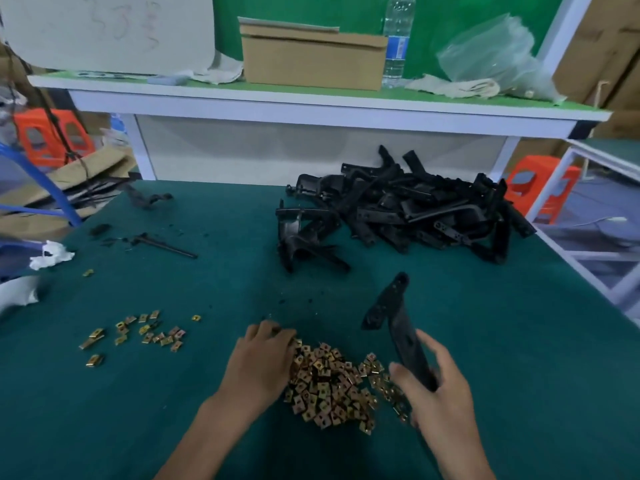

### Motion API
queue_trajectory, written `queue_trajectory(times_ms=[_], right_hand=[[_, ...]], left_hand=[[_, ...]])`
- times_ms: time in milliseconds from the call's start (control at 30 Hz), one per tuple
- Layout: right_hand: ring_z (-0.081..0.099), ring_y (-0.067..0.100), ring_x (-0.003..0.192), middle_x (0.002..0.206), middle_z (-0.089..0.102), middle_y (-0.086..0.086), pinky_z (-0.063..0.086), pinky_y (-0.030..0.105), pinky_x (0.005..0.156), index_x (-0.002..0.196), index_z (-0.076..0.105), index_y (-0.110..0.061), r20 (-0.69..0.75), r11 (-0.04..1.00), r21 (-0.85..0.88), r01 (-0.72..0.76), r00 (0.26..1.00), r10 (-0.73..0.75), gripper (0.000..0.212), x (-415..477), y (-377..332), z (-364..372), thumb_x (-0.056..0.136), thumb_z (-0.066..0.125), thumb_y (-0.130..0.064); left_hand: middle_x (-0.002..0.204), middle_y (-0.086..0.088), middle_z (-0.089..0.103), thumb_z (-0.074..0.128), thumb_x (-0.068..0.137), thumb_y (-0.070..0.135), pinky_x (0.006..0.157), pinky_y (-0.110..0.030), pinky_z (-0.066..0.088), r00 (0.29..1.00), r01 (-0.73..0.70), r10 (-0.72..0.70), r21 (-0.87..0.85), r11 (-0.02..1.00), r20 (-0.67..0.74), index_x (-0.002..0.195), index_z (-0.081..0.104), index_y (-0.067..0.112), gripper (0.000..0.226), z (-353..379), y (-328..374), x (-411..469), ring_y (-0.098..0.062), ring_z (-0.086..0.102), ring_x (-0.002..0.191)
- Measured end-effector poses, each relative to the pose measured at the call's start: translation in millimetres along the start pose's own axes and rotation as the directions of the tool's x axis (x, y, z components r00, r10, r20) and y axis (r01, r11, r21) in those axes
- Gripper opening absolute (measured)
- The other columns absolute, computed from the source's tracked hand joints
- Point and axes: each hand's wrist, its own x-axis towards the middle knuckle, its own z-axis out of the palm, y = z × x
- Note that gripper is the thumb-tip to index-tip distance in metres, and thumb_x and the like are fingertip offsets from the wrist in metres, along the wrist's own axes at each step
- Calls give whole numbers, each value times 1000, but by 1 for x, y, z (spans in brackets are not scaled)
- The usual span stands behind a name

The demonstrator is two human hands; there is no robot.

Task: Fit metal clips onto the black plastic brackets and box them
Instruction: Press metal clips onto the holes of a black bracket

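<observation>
The right hand (440, 386) is wrapped around the lower end of a black bracket (391, 317), thumb on one side and fingers on the other. It holds the bracket tilted, with the far end lifted off the table (519, 341) and pointing away from the person. The left hand (263, 362) lies palm-down on the left edge of the heap of clips (332, 386). Its fingertips (285, 336) curl into the heap's far corner, and I cannot tell whether they have caught a clip.

The heap sits near the front edge of the table, between the two hands and touching both. A strip of green cloth runs between it and the pile of brackets (415, 209), which is stacked towards the back right. The pile's outermost pieces reach close to the table's right edge. A wider stretch of cloth lies to the right of the held bracket, out to that same slanting edge.

On the left, a loose scatter of clips (149, 332) lies well apart from the heap, and a thin black offcut (162, 242) lies beyond it. Behind the table a white shelf (311, 109) overhangs the back edge. On it stand a cardboard box (311, 60) and, just beside the box, a water bottle (398, 39).
</observation>
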Motion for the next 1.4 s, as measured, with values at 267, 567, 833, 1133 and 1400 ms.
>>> queue_trajectory(times_ms=[267, 567, 833, 1133, 1400], right_hand=[[42, -34, 108, 121, 46, -57, 39, 1, 82, 119, 40, -82, -145, 976, -187, 110, 980, -138, 53, -49, 15, 14, 73, 65, -69], [51, -21, 115, 123, 50, -51, 39, 0, 89, 124, 41, -78, -73, 944, -238, 229, 965, -252, 63, -43, 35, 29, 82, 74, -45], [54, -16, 115, 126, 53, -45, 46, 12, 89, 129, 36, -78, 2, 907, -319, 276, 957, -290, 70, -44, 45, 28, 84, 74, -41], [56, -14, 115, 125, 54, -44, 47, 10, 90, 130, 40, -75, -15, 881, -338, 331, 934, -357, 78, -43, 51, 29, 82, 82, -30], [60, -11, 109, 122, 58, -38, 47, 10, 86, 133, 45, -68, -6, 884, -311, 350, 929, -370, 77, -42, 51, 28, 82, 83, -24]], left_hand=[[100, 5, 59, 57, 97, 21, 92, -36, 44, 999, 24, -19, -194, 981, 28, 99, 59, 26, 5, 5, -4, 12, -19, 55, 102], [83, 16, 64, 58, 100, 32, 60, -9, 40, 986, 96, -148, -455, 885, -80, 89, 55, 34, 12, -1, 1, -6, 2, 59, 80], [78, 23, 66, 67, 91, 19, 56, -11, 43, 962, 166, -266, -636, 754, -65, 79, 62, 24, 14, -5, 10, -24, 3, 59, 65], [74, 17, 63, 52, 103, 17, 65, -19, 43, 985, 119, -172, -793, 597, 18, 98, 64, 35, 22, -8, 20, -27, 0, 53, 65], [88, 13, 75, 66, 96, 10, 71, -9, 49, 990, 103, -133, -866, 489, 43, 98, 75, 29, 21, -30, 34, -37, 1, 67, 80]])
